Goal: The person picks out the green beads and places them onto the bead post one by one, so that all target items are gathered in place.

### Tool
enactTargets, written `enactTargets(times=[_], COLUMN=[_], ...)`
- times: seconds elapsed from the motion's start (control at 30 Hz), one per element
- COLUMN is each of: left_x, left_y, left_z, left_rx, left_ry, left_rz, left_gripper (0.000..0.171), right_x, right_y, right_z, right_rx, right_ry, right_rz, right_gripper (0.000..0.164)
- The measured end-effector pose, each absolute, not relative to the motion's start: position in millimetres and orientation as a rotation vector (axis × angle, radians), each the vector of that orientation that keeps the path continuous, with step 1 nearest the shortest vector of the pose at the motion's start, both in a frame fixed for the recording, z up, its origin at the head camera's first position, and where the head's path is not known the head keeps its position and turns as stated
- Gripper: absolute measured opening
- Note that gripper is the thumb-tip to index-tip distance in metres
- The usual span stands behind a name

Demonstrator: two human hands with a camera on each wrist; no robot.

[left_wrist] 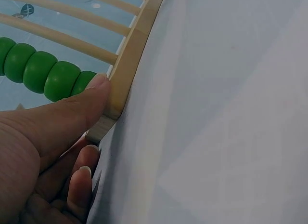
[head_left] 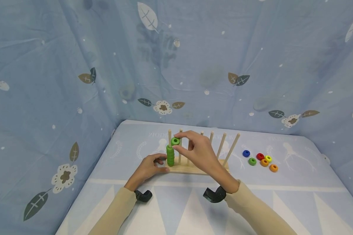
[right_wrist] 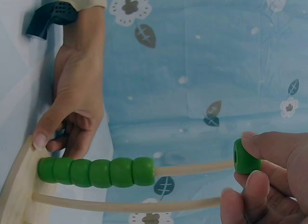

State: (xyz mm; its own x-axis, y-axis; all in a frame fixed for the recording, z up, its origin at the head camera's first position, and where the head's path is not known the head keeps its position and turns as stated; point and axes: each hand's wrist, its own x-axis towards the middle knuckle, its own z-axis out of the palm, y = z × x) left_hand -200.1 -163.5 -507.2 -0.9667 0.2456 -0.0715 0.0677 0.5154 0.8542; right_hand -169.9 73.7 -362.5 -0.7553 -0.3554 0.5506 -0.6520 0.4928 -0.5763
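A wooden peg rack stands on the table with several upright pegs. Green beads are stacked on its leftmost peg, from the base up. My left hand grips the left end of the base, thumb at the front edge, as the left wrist view also shows. Between thumb and fingertips, my right hand pinches one green bead, its hole visible. That bead is close to the top end of the leftmost peg, overlapping the peg's line in the right wrist view.
To the right of the rack lie loose beads: a blue bead, a green bead, a red bead, a yellow bead and orange beads. A patterned blue cloth hangs behind the table.
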Motion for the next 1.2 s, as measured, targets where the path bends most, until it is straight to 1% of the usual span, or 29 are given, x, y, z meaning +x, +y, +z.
enactTargets(times=[0.43,0.9,1.2], left_x=[-198,-197,-199], left_y=[-164,-164,-164], left_z=[-507,-505,-502], left_rx=[0.270,0.273,0.258], left_ry=[2.583,2.564,2.560], left_rz=[1.415,1.443,1.432], left_gripper=[0.057,0.056,0.056], right_x=[-175,-185,-188], right_y=[59,53,48], right_z=[-349,-343,-340], right_rx=[0.832,0.817,0.803], right_ry=[-2.323,-2.336,-2.343], right_rz=[1.170,1.181,1.196], right_gripper=[0.029,0.032,0.031])
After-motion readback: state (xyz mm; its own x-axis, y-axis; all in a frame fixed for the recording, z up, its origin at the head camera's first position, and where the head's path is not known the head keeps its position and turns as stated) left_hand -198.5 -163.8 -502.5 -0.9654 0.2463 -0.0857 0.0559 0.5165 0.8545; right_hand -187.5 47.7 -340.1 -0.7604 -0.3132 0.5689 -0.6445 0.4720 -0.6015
